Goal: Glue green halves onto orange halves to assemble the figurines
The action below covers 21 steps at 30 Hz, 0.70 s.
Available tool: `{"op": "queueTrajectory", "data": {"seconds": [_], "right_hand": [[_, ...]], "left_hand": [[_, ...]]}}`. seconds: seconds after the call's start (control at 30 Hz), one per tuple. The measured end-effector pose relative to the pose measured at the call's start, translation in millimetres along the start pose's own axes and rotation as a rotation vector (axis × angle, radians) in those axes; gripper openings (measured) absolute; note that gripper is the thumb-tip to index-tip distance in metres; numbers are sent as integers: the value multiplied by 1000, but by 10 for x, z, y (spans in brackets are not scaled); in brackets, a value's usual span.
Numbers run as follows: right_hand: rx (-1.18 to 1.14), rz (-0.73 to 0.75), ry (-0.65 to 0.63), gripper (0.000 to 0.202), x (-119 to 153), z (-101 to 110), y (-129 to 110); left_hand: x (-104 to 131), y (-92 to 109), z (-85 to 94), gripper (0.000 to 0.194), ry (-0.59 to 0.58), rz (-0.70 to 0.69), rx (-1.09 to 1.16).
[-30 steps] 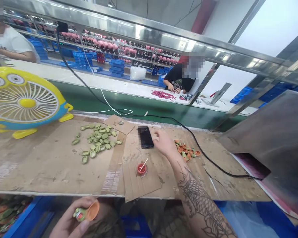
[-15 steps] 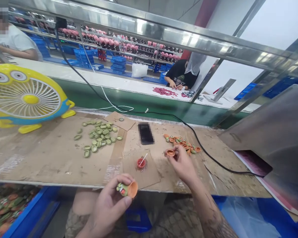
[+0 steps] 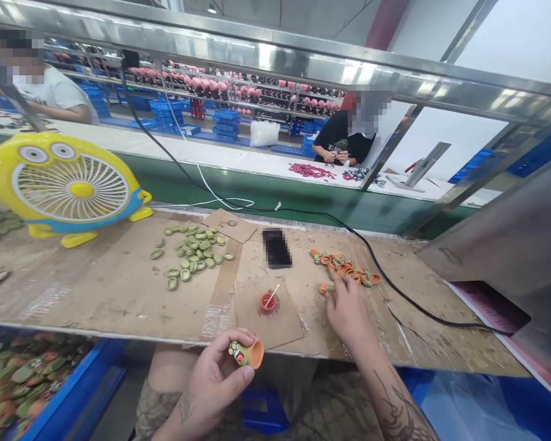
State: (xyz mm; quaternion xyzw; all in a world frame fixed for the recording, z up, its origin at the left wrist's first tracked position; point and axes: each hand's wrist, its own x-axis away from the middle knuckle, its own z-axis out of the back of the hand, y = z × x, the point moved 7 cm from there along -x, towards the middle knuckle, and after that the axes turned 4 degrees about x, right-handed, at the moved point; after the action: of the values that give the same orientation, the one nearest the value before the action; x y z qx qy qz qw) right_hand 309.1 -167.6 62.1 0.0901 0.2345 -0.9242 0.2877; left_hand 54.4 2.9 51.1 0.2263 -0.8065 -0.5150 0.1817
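Thumb and fingers of the person's left hand (image 3: 213, 376) press together on a small green figurine with an orange cup-shaped end (image 3: 240, 354), so that grip is clamped. The piece is held just off the near edge of the brown, cardboard-covered counter (image 3: 133, 306), its painted face turned up and its orange hollow pointing right.

Over on the right, the tattooed arm stretches forward and the right hand (image 3: 349, 315) rests its fingertips at a single orange-and-green piece (image 3: 324, 288) lying at the near side of a loose heap of similar orange-and-green pieces (image 3: 349, 271). From where I stand I cannot tell whether that grip is clamped on it or only touching.

Between the hands, a small round red pot (image 3: 267, 302) with a thin white stick leaning in it sits on a square of cardboard (image 3: 284, 334). Behind it lies a black rectangular phone-like device (image 3: 278, 250), its face blurred. Left of that, hollow green ovals (image 3: 195, 250) are scattered near a yellow-and-blue plastic fan with cartoon eyes (image 3: 81, 190). Beyond, a co-worker in a black shirt (image 3: 342, 144) bends over bright pink pieces (image 3: 312, 171).
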Motion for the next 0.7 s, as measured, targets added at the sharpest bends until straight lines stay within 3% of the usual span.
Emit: {"op": "queueTrajectory", "data": {"seconds": [0.1,0.17,0.3,0.4,0.53,0.7], "right_hand": [[-20,76,25,48,-181,110,-455],[-79,217,-96,41,-324,34,-981],[-111,452,-380,33,-664,-389,-2010],[-71,494,-538,27,-889,-765,-2446],[-88,467,-640,14,-1033,-1011,-2584],[-357,420,-623,6,-1038,-793,-2223]], "left_hand": [[77,-30,196,32,76,13,-13],[123,-34,304,33,105,7,-26],[212,63,387,33,162,-23,-29],[287,195,369,35,207,-43,-16],[397,328,423,38,283,-80,-15],[483,307,597,42,356,-79,-7]]}}
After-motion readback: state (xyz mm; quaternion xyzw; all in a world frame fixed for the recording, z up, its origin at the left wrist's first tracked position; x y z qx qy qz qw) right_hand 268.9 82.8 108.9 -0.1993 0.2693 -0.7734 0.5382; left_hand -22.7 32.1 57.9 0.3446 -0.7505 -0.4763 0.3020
